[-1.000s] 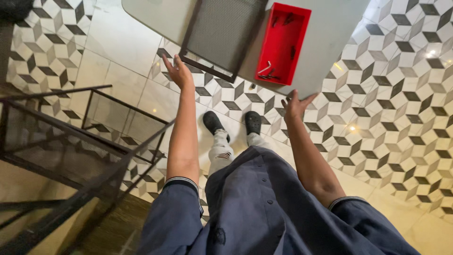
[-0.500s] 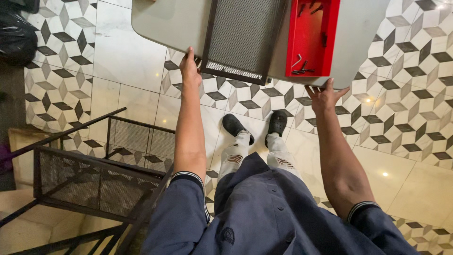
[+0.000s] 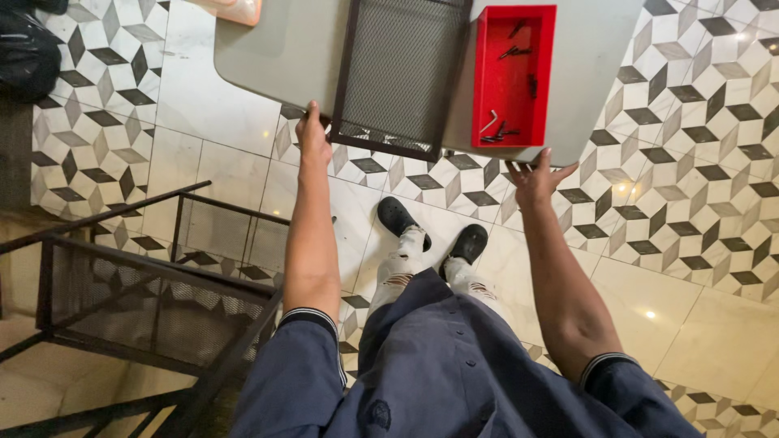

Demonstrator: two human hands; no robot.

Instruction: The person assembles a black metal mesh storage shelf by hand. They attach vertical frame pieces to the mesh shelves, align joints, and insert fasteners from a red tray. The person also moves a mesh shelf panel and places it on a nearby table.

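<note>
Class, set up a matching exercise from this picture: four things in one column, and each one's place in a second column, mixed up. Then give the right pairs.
Things:
1. red tray
2. mesh panel
3. left hand
4. black rack

Places:
A. on the floor, left of the person
B. at the table's near edge, by the panel's corner
C. on the table, right of the panel
D. on the table, overhanging its near edge

Pairs: 1-C, 2-D, 3-B, 4-A

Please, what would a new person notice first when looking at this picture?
Probably the bright red tray on the grey table at the top, with small dark screws and a bent key inside. Next, the left hand and right hand at the table's near edge, beside a black mesh panel.
</note>
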